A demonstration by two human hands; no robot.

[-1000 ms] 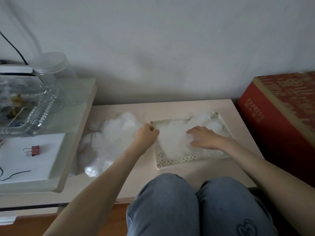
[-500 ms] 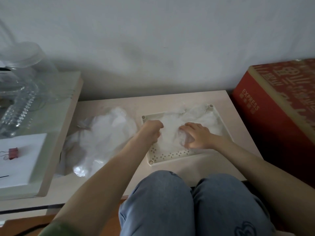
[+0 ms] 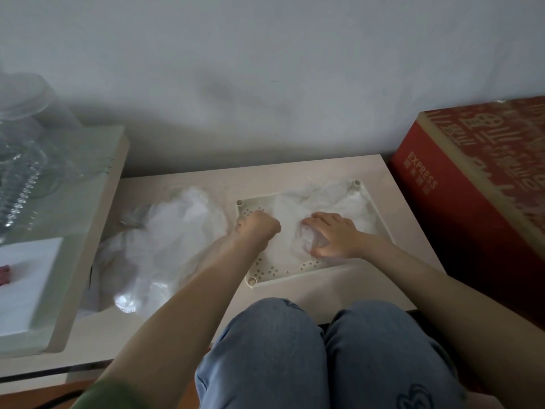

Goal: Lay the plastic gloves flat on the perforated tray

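**Now two hands in crumpled plastic on the perforated tray [image 3: 261, 268]**

Squarely in front of the person's knees [image 3: 295, 361], which are in blue jeans, the tray lies flat on a low, pale bench [image 3: 324, 169]. Short round posts stand at its corners. Rows of small holes show along its near and left edges, where the floor is bare.

The plastic gloves [image 3: 327, 196] are thin, whitish and translucent. They cover the middle and far right of the tray in loose wrinkles and are not yet flat.

The left hand [image 3: 258, 227] is over the tray's left part, its fingers curled under into a fist at the edge of the plastic. The back of the hand hides the fingertips, so I cannot tell whether they pinch the sheet.

The right hand [image 3: 330, 236] is near the tray's middle, knuckles up. Its fingers and thumb are curled round a bunched fold of glove plastic that bulges out beneath them.

A heap of thin plastic [image 3: 165, 240] lies on the bench just left of the tray, partly under the left forearm.

- A red carton [image 3: 472, 208] printed EXPRESS stands against the bench's right side.
- A raised bench [image 3: 97, 208] on the left carries clear containers [image 3: 26, 137] and a white slab [image 3: 26, 278].
- A grey wall [image 3: 265, 69] runs behind.
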